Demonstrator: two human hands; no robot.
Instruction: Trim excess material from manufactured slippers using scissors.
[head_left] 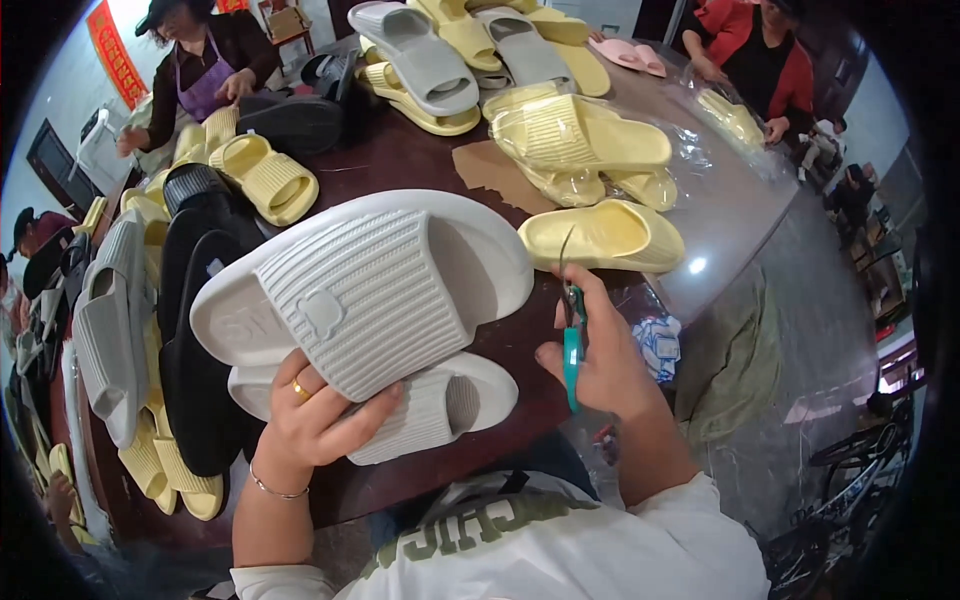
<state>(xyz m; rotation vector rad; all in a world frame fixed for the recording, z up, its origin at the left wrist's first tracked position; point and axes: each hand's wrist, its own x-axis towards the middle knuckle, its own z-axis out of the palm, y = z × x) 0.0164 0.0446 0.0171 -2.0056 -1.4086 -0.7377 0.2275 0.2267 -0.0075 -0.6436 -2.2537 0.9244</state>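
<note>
A pair of pale grey slide slippers (375,280) with ribbed straps fills the middle of the view, one above the other. My left hand (322,408), with a gold ring and a bracelet at the wrist, is closed around the strap edge between the two slippers. In my right hand (605,345) is a pair of scissors (572,350) with teal handles; the blades point away from me. Just beyond the blade tips lies a yellow slipper (605,236). The thumb of my right hand is partly apart from the handles.
Yellow slippers in clear plastic (580,140) lie farther back, with grey slippers (425,60) stacked behind. Black slippers (205,340) and more grey and yellow ones crowd the left side. Two people stand across the table (400,165). White-and-blue packets (657,345) sit at its right edge.
</note>
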